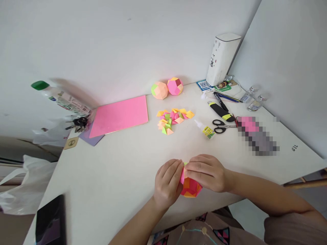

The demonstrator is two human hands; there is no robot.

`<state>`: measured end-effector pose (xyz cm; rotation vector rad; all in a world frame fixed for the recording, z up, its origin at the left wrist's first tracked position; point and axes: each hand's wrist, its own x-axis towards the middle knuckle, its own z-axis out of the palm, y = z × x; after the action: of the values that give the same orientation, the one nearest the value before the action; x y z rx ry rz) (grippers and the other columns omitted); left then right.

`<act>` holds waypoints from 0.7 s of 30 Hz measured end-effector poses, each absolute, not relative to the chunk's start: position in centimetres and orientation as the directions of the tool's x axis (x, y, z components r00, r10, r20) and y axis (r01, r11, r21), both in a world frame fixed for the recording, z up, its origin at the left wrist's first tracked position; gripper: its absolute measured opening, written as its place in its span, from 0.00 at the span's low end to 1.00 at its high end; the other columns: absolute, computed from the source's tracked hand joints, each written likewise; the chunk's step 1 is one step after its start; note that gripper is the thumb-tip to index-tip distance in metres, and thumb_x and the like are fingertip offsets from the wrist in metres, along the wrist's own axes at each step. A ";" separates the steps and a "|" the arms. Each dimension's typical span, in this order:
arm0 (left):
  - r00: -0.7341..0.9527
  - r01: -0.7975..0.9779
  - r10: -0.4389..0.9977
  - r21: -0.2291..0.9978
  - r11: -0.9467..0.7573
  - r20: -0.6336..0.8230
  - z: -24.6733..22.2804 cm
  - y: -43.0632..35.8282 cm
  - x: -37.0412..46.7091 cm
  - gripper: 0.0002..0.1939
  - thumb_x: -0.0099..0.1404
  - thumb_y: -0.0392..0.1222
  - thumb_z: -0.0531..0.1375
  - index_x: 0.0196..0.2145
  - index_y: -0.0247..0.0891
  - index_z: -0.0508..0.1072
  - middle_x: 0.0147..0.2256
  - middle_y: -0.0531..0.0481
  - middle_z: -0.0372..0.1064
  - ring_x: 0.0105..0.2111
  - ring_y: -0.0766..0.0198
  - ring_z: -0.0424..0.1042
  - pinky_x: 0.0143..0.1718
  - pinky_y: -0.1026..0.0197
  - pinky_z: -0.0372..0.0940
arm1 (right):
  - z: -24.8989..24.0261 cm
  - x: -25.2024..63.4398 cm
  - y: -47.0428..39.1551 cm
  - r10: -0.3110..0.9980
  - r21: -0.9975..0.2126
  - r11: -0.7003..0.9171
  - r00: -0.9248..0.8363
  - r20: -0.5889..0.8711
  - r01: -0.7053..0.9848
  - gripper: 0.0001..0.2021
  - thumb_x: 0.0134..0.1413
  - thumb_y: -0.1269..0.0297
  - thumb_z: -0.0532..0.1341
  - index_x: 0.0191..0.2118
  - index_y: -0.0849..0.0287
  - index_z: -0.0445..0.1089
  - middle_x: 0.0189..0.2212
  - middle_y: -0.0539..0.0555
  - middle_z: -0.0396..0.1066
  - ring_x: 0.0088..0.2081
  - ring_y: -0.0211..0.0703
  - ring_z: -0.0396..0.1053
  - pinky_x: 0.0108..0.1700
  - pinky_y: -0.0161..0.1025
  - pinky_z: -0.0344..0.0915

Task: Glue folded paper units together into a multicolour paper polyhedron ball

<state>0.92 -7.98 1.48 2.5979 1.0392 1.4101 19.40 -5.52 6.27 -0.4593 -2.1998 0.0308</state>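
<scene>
Near the table's front edge, a partly built paper ball [191, 188] in orange, pink and green has its hollow inside facing up. My left hand [168, 182] is closed on its pink left side. From the right, my right hand [208, 173] pinches the upper part by a peach and green piece. The fingertips of both hands nearly meet there and hide part of the ball. Farther back lies a pile of small folded paper pieces [170, 119] in orange, pink, green and peach. Two finished paper balls, one peach and green [159, 90], one mostly pink [175, 86], rest by the wall.
Pink paper sheets [120, 116] lie back left, beside a white bottle [68, 99] and keys [79, 122]. A glue bottle [206, 130], scissors [221, 126], a cutter [220, 111] and glass jars [257, 103] are on the right. A black device [51, 219] sits front left.
</scene>
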 end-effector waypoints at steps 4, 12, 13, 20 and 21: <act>0.373 0.550 0.562 0.311 -0.775 0.739 1.5 -8.0 0.9 0.21 0.59 0.27 0.57 0.51 0.28 0.67 0.41 0.36 0.72 0.44 0.51 0.70 0.41 0.50 0.71 | 6.2 19.6 -5.5 0.307 -0.139 0.938 -0.571 0.762 0.319 0.07 0.56 0.78 0.56 0.35 0.65 0.70 0.30 0.56 0.74 0.35 0.42 0.69 0.32 0.38 0.70; 0.394 0.544 0.538 0.283 -0.790 0.745 1.8 -7.9 0.9 0.22 0.59 0.25 0.56 0.53 0.28 0.66 0.42 0.35 0.73 0.43 0.53 0.71 0.39 0.52 0.72 | 6.0 19.7 -5.3 0.296 -0.119 0.943 -0.621 0.726 0.311 0.06 0.57 0.77 0.57 0.34 0.64 0.70 0.31 0.55 0.74 0.34 0.41 0.68 0.31 0.36 0.69; 0.397 0.542 0.535 0.279 -0.792 0.746 1.8 -7.9 0.9 0.22 0.59 0.25 0.56 0.53 0.28 0.66 0.42 0.34 0.73 0.43 0.53 0.71 0.39 0.52 0.72 | 6.1 19.7 -5.3 0.299 -0.120 0.942 -0.621 0.724 0.314 0.06 0.57 0.76 0.57 0.33 0.64 0.70 0.30 0.55 0.74 0.34 0.40 0.68 0.31 0.36 0.69; 0.426 0.540 0.543 0.278 -0.794 0.723 2.3 -7.5 0.7 0.20 0.60 0.26 0.54 0.50 0.29 0.68 0.40 0.36 0.74 0.42 0.54 0.71 0.38 0.52 0.72 | 6.1 19.3 -5.3 0.345 -0.166 0.930 -0.624 0.701 0.327 0.06 0.57 0.76 0.56 0.33 0.64 0.70 0.29 0.55 0.74 0.34 0.40 0.68 0.32 0.36 0.70; 0.420 0.538 0.549 0.289 -0.792 0.723 2.4 -7.4 0.7 0.20 0.60 0.26 0.54 0.50 0.29 0.68 0.40 0.36 0.74 0.41 0.54 0.71 0.37 0.52 0.72 | 6.1 19.2 -5.3 0.360 -0.189 0.926 -0.622 0.695 0.326 0.05 0.57 0.75 0.57 0.34 0.63 0.69 0.30 0.55 0.74 0.34 0.40 0.68 0.33 0.37 0.70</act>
<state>0.66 -7.45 2.39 2.6362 1.0085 1.3494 19.18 -5.25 6.14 -0.4842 -2.2868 0.0562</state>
